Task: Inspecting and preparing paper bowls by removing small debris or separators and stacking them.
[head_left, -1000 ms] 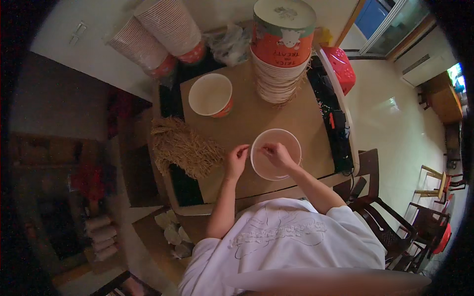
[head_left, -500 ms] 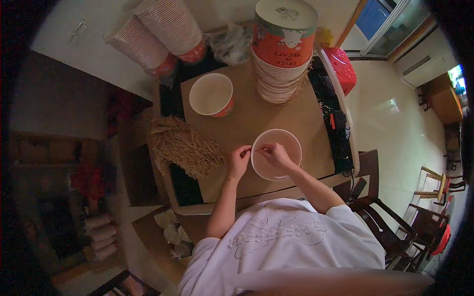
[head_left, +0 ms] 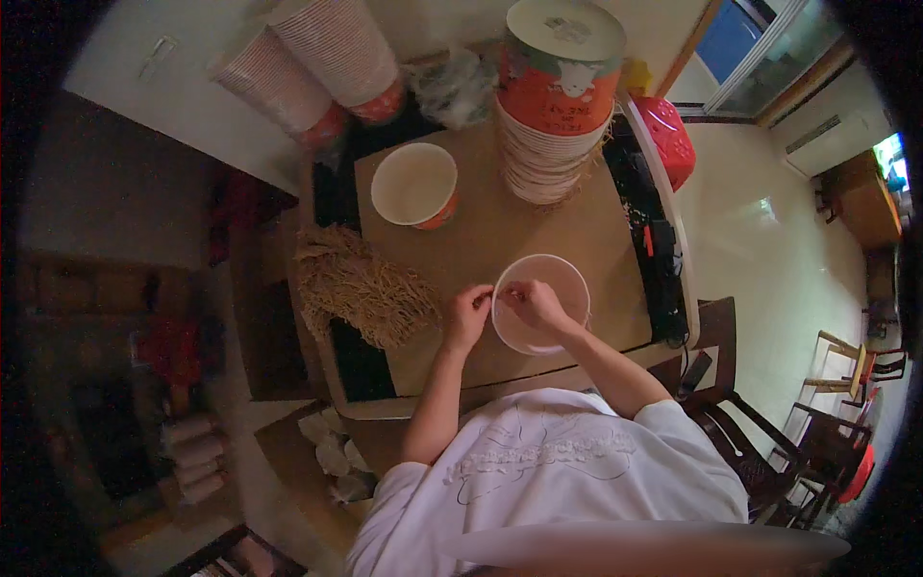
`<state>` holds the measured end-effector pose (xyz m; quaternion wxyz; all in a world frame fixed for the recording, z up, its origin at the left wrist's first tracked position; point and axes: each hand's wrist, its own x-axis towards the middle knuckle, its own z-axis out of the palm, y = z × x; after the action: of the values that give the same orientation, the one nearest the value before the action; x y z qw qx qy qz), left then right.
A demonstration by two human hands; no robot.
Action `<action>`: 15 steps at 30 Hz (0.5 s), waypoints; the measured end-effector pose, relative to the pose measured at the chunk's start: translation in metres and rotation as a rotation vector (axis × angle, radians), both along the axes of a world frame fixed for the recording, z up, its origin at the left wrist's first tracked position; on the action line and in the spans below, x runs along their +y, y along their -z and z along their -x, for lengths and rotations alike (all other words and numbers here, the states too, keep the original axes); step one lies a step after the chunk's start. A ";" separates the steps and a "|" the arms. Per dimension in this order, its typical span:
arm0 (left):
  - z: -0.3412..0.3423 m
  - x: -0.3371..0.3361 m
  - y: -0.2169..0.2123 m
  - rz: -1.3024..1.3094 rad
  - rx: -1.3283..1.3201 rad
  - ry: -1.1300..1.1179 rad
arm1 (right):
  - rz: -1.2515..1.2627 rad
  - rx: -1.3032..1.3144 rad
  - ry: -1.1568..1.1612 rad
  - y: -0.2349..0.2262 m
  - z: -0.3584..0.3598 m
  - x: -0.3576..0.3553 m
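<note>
Both hands meet at a white paper bowl (head_left: 541, 304) on the tabletop (head_left: 500, 231). The left hand (head_left: 467, 315) pinches its near rim; the right hand (head_left: 535, 302) curls inside, grip unclear. Pulling unevenly could tip it.

A tall stack of paper bowls (head_left: 553, 106) with orange-red printed labels stands at the table's far edge.

Left hand (head_left: 468, 314) nearer bowl (head_left: 541, 304) rim
</note>
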<state>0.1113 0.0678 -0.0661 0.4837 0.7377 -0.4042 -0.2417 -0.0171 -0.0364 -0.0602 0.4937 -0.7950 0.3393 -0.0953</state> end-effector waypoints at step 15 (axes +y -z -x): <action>0.006 -0.015 0.002 -0.208 0.797 0.147 | 0.727 -0.160 -0.613 -0.083 0.003 0.046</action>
<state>0.1053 0.0525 -0.0681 0.5068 0.6005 -0.2103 -0.5817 -0.0200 0.0094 0.0228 0.2135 -0.9697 -0.0053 -0.1187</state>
